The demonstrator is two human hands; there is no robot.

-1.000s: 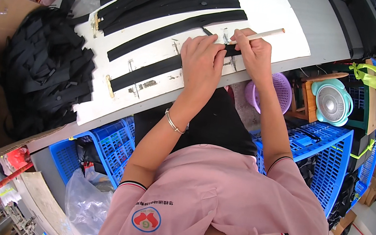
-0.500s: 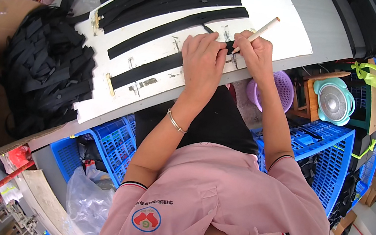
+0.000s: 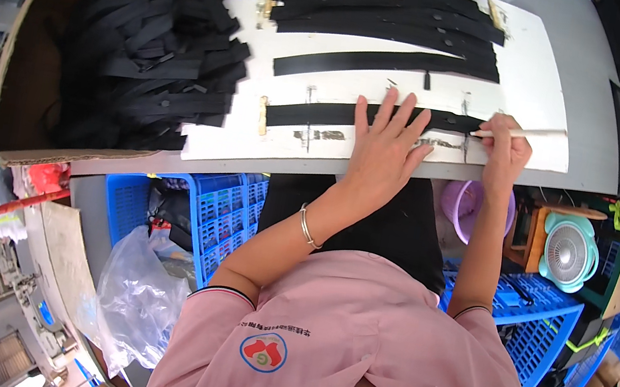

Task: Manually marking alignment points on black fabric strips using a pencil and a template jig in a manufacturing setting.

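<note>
A black fabric strip point(image 3: 308, 115) lies lengthwise on the white board point(image 3: 232, 145), near the table's front edge. My left hand point(image 3: 388, 148) rests flat across its middle with the fingers spread, pressing on it. Pinched in my right hand point(image 3: 505, 150) is a white pencil point(image 3: 538, 134), its tip touching the strip near the right end, by a dark mark on the board. Another black strip point(image 3: 379, 64) lies just beyond, with a short black piece point(image 3: 427, 81) beside it. Farther back, several black strips point(image 3: 378, 22) lie side by side.
A cardboard box point(image 3: 12, 77) heaped with black strips point(image 3: 144, 62) stands at the left. Blue plastic crates point(image 3: 221, 216), a purple basket point(image 3: 477, 212) and a turquoise fan point(image 3: 570, 252) are below the table edge. A clear plastic bag point(image 3: 139, 300) hangs at lower left.
The whole view has turned and shifted. My left hand's fingers, closer together before, are now spread over the strip. My right hand still holds the pencil, now tilted flatter, at the strip's right part.
</note>
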